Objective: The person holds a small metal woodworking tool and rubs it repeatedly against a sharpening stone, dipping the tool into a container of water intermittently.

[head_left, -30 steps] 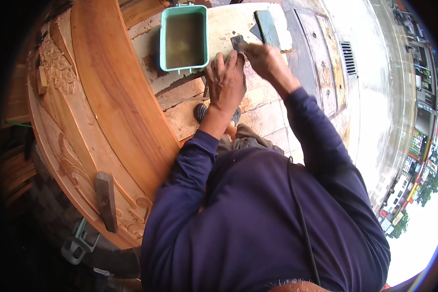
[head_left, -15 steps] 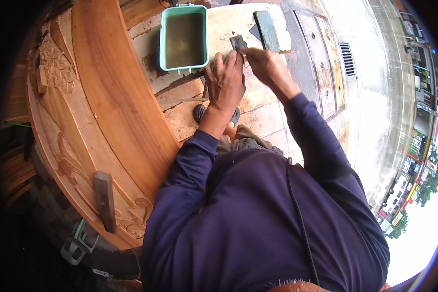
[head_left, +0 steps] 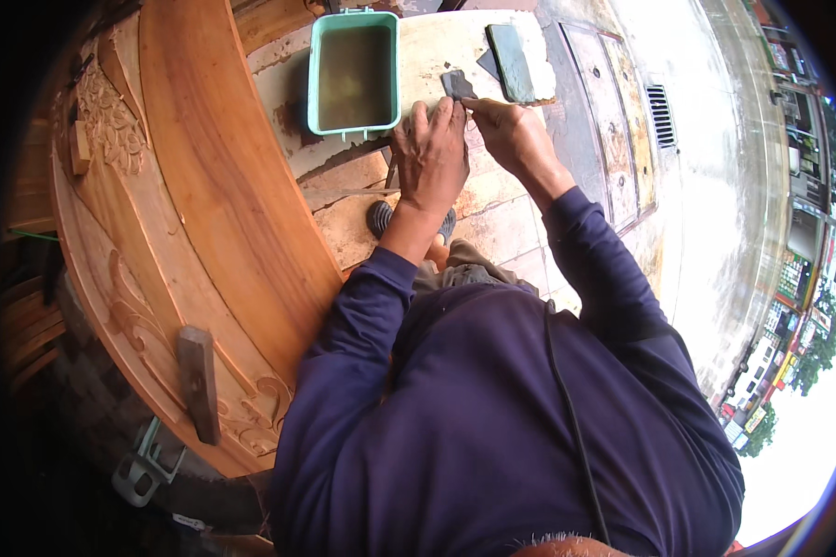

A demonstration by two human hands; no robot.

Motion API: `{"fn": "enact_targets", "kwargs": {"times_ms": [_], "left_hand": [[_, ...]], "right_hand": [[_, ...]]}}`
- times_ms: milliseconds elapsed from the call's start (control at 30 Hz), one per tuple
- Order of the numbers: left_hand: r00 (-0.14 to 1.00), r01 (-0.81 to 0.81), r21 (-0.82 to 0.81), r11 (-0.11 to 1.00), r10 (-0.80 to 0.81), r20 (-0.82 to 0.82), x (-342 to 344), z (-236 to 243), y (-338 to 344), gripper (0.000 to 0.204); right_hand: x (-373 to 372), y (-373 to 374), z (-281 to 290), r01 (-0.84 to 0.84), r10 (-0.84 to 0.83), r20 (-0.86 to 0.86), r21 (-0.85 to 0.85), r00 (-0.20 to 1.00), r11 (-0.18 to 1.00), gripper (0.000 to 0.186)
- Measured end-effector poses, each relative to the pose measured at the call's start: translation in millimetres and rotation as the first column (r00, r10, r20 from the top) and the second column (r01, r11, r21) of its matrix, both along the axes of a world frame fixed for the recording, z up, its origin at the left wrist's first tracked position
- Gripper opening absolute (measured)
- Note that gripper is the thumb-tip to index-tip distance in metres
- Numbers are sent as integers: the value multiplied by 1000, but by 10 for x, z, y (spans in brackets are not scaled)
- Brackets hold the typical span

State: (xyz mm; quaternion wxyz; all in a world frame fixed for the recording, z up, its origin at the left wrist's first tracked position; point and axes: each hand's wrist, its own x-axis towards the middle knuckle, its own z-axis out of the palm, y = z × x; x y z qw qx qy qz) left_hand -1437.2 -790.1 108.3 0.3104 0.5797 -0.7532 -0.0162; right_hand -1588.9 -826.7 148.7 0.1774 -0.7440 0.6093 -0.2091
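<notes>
A small, dark grey stone with an uneven edge lies on the pale work surface. My left hand has its fingers bent over the near end of this stone, gripping it. From the right, my right hand meets the stone and the left fingertips. Its fingers are closed in a pinch, and whatever they hold is too small or hidden to make out. Just beyond my right hand lies a flat, green-grey stone slab, with a thin dark piece under its left edge.
A green plastic basin of murky water stands left of the stone. Along my left side runs a large carved wooden panel, carrying a wood block and shavings. A drain grate lies in the ground to the right.
My right hand has shifted slightly down and its fingertips now sit closer to the left fingers. The left hand stays nearly in place on the stone.
</notes>
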Motion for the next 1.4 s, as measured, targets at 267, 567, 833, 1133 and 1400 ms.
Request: {"fn": "enact_targets", "kwargs": {"times_ms": [267,567,833,1133,1400], "left_hand": [[1000,-10,-6,1000,10,3,-2,-14,-3,35],[1000,-3,9,1000,3,8,-14,-1,-28,36],[1000,4,50,999,-3,-7,12,-7,-20,36],[999,21,38,999,-20,-27,-2,12,-43,35],[999,21,34,999,-20,-35,-32,13,-52,37]], "right_hand": [[27,43,62,-13,14,-48,9,999,1000,22],[-47,-30,-26,8,-8,-66,7,998,1000,22],[65,-20,135,48,-42,-79,85,996,995,23],[-9,-125,10,17,-16,-114,7,993,1000,22],[-15,-111,13,53,-51,-93,22,994,998,24]]}}
